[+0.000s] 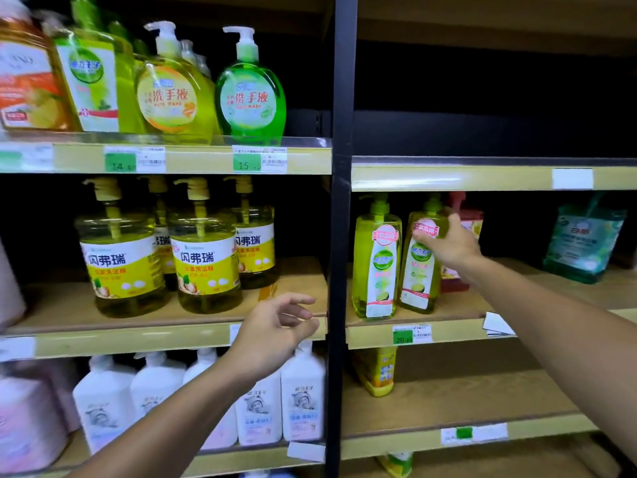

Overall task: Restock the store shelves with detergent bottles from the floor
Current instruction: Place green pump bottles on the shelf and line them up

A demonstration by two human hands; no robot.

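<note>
The right hand [448, 241] grips a yellow-green pump bottle [418, 270] high on its body. The thumb lies across the pink sticker on the front and the fingers curl round the far side. Holding it that high probably gives control over the lean and lets the label be turned to face the aisle. The bottle's base sits on the shelf [517, 298] just right of the black post [339, 236], and its top tips a little away from the post, so it looks not quite settled.

Between it and the post stands a second bottle [377, 257] of the same kind, upright, close beside it or touching at the shoulder; I cannot tell which. The pair is being lined up at the front edge, above the price tag [412, 334], likely so the row reads as one product.

Behind the held bottle, further from the post, a red pack [463, 215] is partly hidden by the hand. A teal pouch [586, 236] stands well to the right.

The left hand [275, 329] hovers just left of the post, fingers loosely curled and holding nothing, perhaps ready to steady things. Beyond it on that side stand big yellow jugs [203, 253]. The floor stock is out of view.
</note>
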